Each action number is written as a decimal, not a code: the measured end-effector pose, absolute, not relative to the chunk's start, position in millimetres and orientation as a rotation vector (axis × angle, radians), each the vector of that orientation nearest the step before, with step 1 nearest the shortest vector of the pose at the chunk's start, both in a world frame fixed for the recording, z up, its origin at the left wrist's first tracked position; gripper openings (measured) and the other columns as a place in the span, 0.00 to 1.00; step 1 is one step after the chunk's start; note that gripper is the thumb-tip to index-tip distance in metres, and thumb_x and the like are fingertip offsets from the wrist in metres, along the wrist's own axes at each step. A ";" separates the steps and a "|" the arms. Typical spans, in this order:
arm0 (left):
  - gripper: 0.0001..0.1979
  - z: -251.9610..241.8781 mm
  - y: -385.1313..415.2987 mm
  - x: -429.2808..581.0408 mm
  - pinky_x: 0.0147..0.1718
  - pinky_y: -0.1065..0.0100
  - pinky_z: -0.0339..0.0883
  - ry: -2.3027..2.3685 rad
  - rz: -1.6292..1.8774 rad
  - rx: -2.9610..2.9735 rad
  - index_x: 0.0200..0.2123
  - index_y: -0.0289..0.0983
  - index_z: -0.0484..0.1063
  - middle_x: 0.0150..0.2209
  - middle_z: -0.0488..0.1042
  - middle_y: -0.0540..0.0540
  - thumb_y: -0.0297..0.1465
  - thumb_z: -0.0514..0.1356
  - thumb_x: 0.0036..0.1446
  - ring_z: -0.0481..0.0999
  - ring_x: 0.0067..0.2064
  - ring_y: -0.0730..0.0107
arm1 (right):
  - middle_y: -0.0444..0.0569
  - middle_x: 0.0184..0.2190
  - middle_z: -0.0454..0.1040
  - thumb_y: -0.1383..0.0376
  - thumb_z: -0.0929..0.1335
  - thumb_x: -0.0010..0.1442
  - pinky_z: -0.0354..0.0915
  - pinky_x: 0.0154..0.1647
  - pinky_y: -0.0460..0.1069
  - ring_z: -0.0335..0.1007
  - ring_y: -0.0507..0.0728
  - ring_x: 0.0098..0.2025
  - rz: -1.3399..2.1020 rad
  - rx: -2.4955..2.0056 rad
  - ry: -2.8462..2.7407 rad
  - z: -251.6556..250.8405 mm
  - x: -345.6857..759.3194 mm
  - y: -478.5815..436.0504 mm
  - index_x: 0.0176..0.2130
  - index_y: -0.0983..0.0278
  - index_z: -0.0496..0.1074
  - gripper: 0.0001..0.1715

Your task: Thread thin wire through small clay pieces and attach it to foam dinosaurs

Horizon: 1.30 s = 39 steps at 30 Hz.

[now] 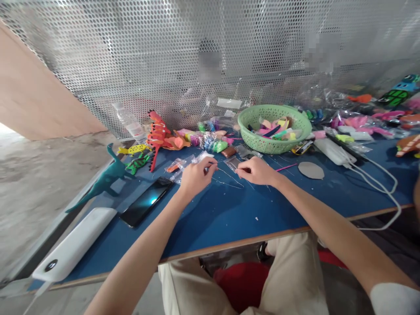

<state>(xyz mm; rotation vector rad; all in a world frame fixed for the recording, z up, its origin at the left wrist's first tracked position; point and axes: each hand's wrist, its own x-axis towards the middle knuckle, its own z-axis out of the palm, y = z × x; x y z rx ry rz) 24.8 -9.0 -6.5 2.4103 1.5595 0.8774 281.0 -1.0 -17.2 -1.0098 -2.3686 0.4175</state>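
Observation:
My left hand (198,174) is closed in a pinch over the blue table, and a thin, silvery wire (229,171) runs out of its fingertips and curves to the right. My right hand (257,170) is also pinched, a short way to the right; what its fingertips hold is too small to make out. Other fine strands lie on the table beneath it. Just beyond the hands are a brown block of clay (229,152) and small clear plastic bags. A thin pink stick (286,167) rests beside my right wrist.
A green basket (244,131) holds colourful clay packets. On the left are a teal dinosaur (114,173), a red-orange clay figure (159,135), a phone (146,201) and a white power bank (77,243). To the right lie a grey disc (310,170) and white cables (377,183). Perforated metal stands behind.

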 end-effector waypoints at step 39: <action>0.16 -4.7 16.1 -18.3 0.32 0.68 0.72 1.284 0.960 1.935 0.40 0.38 0.80 0.36 0.82 0.43 0.44 0.62 0.60 0.79 0.35 0.66 | 0.44 0.23 0.76 0.55 0.64 0.68 0.57 0.28 0.47 0.63 0.49 0.21 0.688 -1.117 -2.196 -29.3 295.5 14.6 0.37 0.64 0.75 0.18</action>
